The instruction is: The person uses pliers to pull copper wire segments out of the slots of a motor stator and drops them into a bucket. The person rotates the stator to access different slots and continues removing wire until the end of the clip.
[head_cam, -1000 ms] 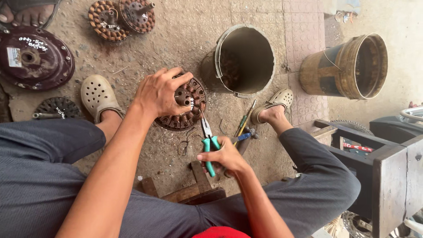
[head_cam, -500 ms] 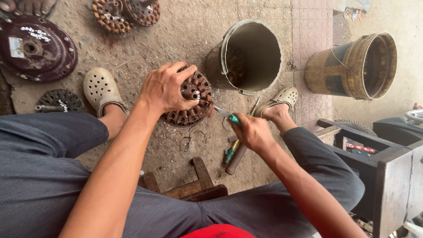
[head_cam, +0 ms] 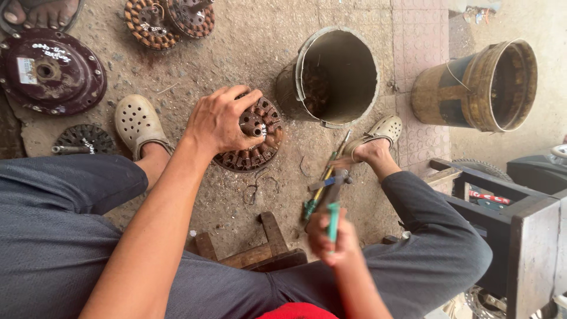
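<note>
Nearest the camera, the right hand (head_cam: pixel 332 239) is drawn back close to the body, wrist bent, its fingers curled tight round the green-handled pliers (head_cam: pixel 333 220), whose handles poke up past the knuckles. Just beyond those fingertips a hammer (head_cam: pixel 328 190) and a screwdriver (head_cam: pixel 326 180) lie on the concrete floor (head_cam: pixel 248 47). Farther out, the left arm stretches forward and the left hand (head_cam: pixel 220 121) caps the rusty motor stator (head_cam: pixel 254 139), fingers spread and clamped over its top, thumb by the central hub. Past the fingers stands a grey metal bucket (head_cam: pixel 336 74).
</note>
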